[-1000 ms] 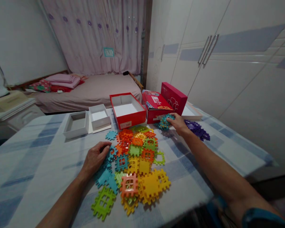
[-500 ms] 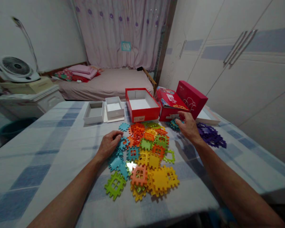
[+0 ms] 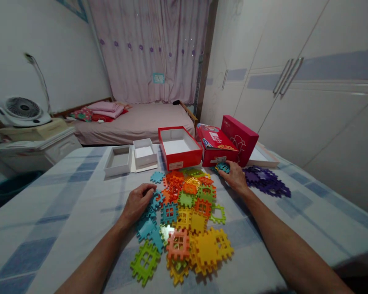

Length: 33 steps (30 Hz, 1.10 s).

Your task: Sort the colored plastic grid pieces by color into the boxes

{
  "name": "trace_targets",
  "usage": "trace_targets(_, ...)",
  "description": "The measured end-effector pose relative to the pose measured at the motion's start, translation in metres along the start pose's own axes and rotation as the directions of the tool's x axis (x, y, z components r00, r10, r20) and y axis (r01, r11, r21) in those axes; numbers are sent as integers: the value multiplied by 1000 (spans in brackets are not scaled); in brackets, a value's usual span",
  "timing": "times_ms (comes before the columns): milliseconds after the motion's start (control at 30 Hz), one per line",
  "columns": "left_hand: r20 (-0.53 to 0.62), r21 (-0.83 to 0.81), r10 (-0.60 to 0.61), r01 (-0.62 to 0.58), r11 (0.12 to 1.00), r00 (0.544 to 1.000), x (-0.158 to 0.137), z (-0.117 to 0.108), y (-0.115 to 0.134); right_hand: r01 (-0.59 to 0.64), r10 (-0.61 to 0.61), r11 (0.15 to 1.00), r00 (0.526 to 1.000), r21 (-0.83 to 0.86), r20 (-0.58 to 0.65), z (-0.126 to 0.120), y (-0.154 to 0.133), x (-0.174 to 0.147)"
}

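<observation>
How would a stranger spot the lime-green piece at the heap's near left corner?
On the tablecloth, in front of the open red box, lies a heap of notched pieces. Go to its near left corner. The lime-green piece there has a four-pane window; colour sets it apart from the blue piece behind it and the salmon piece to its right.

Pink curtain [image 3: 153, 53] behind bed [image 3: 150, 116], white wardrobe [image 3: 319, 114] at right.
</observation>
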<state>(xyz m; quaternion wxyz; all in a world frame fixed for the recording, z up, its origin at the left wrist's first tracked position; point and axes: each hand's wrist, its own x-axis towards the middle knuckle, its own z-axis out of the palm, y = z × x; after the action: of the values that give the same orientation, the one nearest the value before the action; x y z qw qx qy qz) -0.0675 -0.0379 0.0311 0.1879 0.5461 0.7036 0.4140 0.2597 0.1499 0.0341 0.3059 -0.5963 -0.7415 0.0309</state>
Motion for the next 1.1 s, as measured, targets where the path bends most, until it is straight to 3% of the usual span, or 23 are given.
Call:
trace_targets(233,21,6,-12,12,1000,1000,1,-1,-2,-28,48,972,996,234,-80,-5,21,2)
trace_targets(533,18,38,-23,23,999,1000,3,-4,-4,-32,60,976,991,214,-123,-2,26,1)
trace_targets(667,28,41,-27,26,999,999,2,-3,-4,-63,81,991,986,121,-149,-3,24,1)
trace_targets(833,21,65,-7,6,998,1000,2,-4,-1,-108,115,989,991,105,-67,-2,26,-1)
trace_targets(967,6,66,20,-20,998,1000,3,-4,-1,-75,80,994,995,84,-52,-2,23,-3)
trace_targets(1100,17,68,12,-13,998,1000,3,-4,-3,97,-93,995,986,21,-135,-6,15,-7)
